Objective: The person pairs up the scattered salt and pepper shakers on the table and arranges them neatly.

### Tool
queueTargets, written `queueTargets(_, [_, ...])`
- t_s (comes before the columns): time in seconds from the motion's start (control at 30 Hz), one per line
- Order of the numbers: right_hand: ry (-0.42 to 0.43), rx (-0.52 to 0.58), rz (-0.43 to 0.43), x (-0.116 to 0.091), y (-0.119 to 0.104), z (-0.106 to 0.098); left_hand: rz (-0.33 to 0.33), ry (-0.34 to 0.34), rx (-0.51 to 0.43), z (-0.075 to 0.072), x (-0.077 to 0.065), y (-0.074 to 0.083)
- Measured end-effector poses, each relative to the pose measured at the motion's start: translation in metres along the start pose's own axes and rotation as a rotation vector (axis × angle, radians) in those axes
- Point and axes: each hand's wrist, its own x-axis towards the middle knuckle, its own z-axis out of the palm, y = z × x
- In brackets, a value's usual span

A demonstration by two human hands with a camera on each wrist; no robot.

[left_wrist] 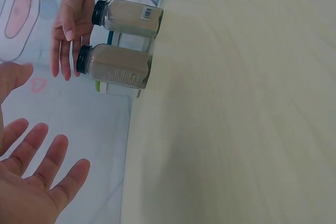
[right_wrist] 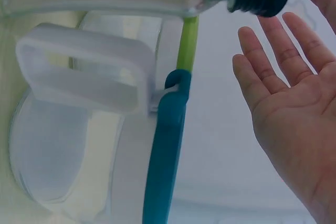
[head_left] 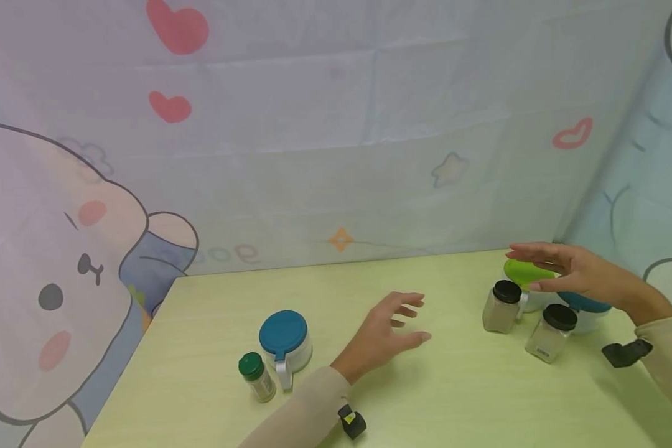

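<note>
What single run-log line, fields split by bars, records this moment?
left grip: empty, above table | right grip: empty, near two black-lidded jars | green-capped bottle: beside left blue-lidded pot

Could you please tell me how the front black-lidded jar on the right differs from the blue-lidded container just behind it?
The jar has a black lid; the container has a blue lid.
The jar is narrow and taller than it is wide; the container is broader and squatter.
The jar shows no handle; the container has a white handle.
Both stand upright on the table with their lids on.
</note>
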Motion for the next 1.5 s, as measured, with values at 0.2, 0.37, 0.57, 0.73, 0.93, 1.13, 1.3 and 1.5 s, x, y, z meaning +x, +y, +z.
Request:
queueTargets(0.2, [0.006, -0.018, 0.004, -0.003, 0.004, -0.002, 0.005, -0.017, -0.016, 0.007, 0.004, -0.003])
queueTargets(0.37, [0.008, -0.030, 0.016, -0.004, 0.007, -0.004, 0.010, -0.022, -0.016, 0.013, 0.008, -0.004])
queueTargets(0.57, [0.020, -0.045, 0.047, -0.004, 0.013, -0.004, 0.016, -0.020, -0.013, 0.017, 0.010, -0.004])
queueTargets(0.73, [0.021, -0.066, 0.068, -0.005, 0.018, -0.004, 0.015, -0.022, -0.013, 0.021, 0.012, -0.007])
queueTargets(0.93, [0.013, -0.071, 0.062, -0.004, 0.024, -0.007, 0.013, -0.032, -0.019, 0.026, 0.016, -0.009])
queueTargets(1.13, [0.024, -0.085, 0.046, -0.004, 0.032, -0.010, 0.022, -0.047, -0.007, 0.032, 0.021, -0.010])
queueTargets(1.3, [0.029, -0.092, 0.051, -0.003, 0.034, -0.008, 0.031, -0.055, 0.011, 0.037, 0.025, -0.011])
queueTargets(1.5, [0.015, -0.087, 0.039, -0.003, 0.039, -0.010, 0.041, -0.063, 0.030, 0.041, 0.027, -0.011])
